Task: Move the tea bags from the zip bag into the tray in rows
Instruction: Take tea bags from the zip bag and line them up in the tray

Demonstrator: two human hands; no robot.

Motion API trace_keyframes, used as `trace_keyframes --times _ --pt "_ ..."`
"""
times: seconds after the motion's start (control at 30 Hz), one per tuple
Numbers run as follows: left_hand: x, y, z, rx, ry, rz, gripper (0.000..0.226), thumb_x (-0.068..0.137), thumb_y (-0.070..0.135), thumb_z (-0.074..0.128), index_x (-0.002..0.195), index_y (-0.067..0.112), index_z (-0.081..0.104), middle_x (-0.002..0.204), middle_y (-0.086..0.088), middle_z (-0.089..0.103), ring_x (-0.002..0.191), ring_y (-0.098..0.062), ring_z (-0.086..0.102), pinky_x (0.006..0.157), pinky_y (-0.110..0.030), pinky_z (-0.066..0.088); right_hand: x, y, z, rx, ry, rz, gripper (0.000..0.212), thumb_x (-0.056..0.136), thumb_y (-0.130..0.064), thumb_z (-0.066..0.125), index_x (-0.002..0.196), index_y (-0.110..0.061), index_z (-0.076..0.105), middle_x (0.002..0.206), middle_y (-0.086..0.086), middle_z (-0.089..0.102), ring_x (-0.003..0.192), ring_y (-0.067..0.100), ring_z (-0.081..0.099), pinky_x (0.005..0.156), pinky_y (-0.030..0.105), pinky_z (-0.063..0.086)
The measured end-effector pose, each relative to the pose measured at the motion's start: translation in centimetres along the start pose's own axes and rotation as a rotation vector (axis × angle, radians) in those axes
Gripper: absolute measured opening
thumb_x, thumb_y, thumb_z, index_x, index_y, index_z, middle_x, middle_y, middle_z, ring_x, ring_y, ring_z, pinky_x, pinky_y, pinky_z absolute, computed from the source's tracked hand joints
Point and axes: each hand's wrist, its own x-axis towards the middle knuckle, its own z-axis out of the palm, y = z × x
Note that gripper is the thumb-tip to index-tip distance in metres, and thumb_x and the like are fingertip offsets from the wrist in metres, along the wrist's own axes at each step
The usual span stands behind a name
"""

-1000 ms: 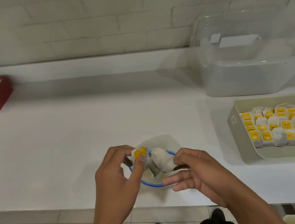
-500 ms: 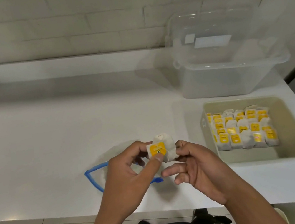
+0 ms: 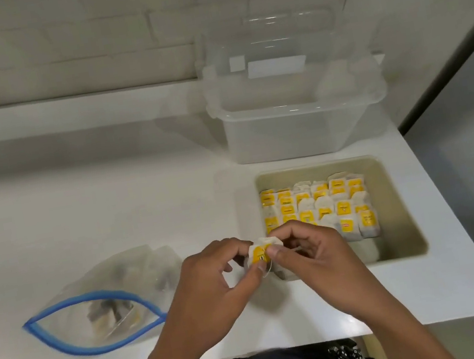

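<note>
Both hands pinch 1 white paper tea bag with a yellow tag (image 3: 259, 253): left hand (image 3: 213, 289) fingers below, right hand (image 3: 311, 256) fingers above. Just beyond the right fingers, the beige plastic tray (image 3: 404, 214) holds rowed tea bags (image 3: 317, 206). Left of the left fingers, the clear blue-rimmed zip bag (image 3: 100, 308) lies open-mouthed on the white worktop (image 3: 95, 221).

A clear plastic bin (image 3: 298, 125) stands at the back right of the white counter (image 3: 80, 224), against the white brick wall (image 3: 79, 33).
</note>
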Motion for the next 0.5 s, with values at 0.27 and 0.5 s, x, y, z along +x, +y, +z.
trace_keyframes --times 0.27,0.5 --pt "2.2 0.7 3.9 -0.048 -0.013 -0.018 0.006 0.087 0.039 0.072 0.092 0.037 0.071 0.093 0.026 0.070 0.087 -0.011 0.062 0.075 -0.026 0.051 0.5 0.5 -6.3 -0.047 -0.084 0.007 0.014 0.088 -0.010 0.074 0.082 -0.022 0.071 0.075 -0.005 0.062 0.072 0.011 0.056 0.070 0.021 0.048" --pt "3.1 0.0 4.1 -0.069 0.293 -0.171 0.001 0.089 0.040 0.066 0.089 0.039 0.067 0.098 0.031 0.069 0.085 -0.001 0.066 0.062 -0.020 0.048 3.0 2.2 -9.2 -0.467 0.099 0.011 0.013 0.089 -0.020 0.070 0.079 -0.026 0.066 0.073 -0.013 0.067 0.070 0.004 0.063 0.069 0.018 0.050"
